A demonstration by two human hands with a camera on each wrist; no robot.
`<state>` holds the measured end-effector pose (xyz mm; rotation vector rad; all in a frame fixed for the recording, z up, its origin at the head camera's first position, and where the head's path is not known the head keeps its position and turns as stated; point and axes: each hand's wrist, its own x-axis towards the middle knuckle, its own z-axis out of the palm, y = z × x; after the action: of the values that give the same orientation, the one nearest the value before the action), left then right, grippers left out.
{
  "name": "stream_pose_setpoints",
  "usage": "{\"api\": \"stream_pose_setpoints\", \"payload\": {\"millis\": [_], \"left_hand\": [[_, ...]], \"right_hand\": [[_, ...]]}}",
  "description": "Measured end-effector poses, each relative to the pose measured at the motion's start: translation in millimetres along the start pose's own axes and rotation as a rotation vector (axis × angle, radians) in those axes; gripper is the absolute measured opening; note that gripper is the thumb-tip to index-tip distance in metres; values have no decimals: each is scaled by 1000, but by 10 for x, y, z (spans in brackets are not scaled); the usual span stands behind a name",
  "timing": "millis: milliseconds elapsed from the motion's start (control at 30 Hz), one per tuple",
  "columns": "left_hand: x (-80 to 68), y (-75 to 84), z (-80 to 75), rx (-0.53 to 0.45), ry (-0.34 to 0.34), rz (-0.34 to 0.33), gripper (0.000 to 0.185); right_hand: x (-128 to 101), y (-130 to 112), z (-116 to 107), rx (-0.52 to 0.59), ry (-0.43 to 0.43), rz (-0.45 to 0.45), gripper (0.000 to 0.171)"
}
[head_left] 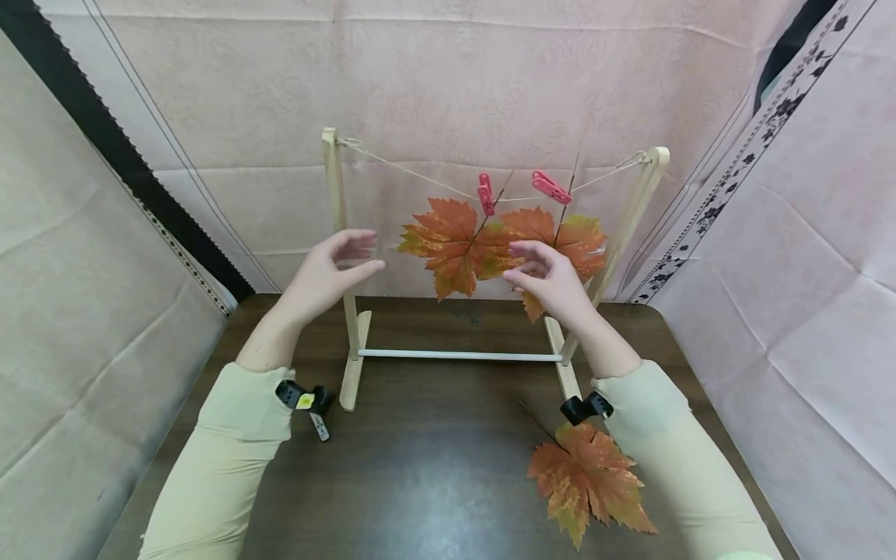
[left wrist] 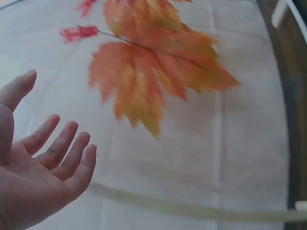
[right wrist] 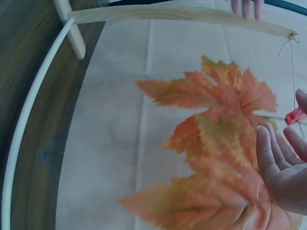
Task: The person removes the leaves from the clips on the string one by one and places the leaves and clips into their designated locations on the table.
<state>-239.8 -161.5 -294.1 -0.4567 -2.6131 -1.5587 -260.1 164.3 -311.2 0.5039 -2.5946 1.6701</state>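
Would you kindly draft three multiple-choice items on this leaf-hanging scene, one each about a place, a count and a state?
1. Where does the loose leaf lie?
A. on the table by the right forearm
B. on the string
C. in the left hand

2. How many red clothespins are on the string?
A. one
B. two
C. four

3. How is the left hand?
A. gripping a clothespin
B. open, holding nothing
C. pressed flat on the table

Answers: 1 A, the leaf rests on the dark table beside the right sleeve. 2 B, one clothespin and a second clothespin each pinch a hanging leaf's stem. 3 B, the left wrist view shows relaxed fingers with nothing in them.
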Motion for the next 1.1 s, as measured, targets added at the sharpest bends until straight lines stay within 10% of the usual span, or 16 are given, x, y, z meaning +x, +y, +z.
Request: {"api": "stream_pose_setpoints", "payload": {"millis": [633, 1100], "left_hand": [[646, 859, 367, -108, 20, 214, 52], [906, 871, 628, 17, 18, 146, 56]], "right_hand": [[388, -254, 211, 154, 53, 49, 61], [532, -297, 250, 160, 98, 96, 47]]}}
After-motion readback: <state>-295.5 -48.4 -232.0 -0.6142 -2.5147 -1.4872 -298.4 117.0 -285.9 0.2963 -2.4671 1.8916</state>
